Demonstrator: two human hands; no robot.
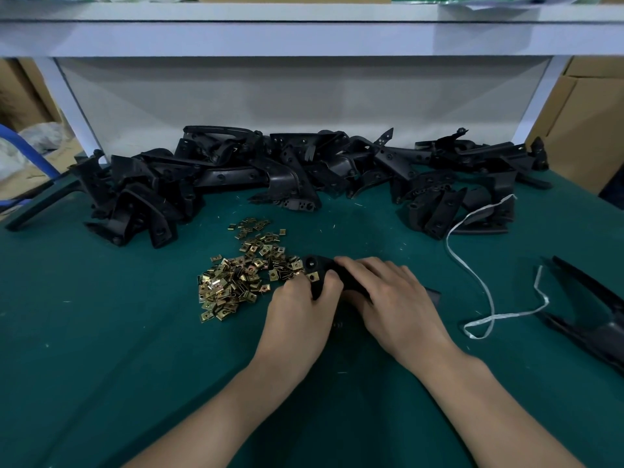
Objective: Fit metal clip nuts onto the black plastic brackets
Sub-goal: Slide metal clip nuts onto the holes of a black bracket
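Observation:
A black plastic bracket lies on the green mat near the middle, mostly covered by both hands. My right hand grips its body from above. My left hand holds the bracket's near end, thumb pressed beside a brass clip nut seated on the bracket. A loose heap of brass clip nuts lies just left of the hands. A long pile of black brackets runs across the back of the table.
A white string curls over the mat on the right. Beyond it lies a large black part at the right edge. A white shelf overhangs the back. Cardboard boxes stand at the right.

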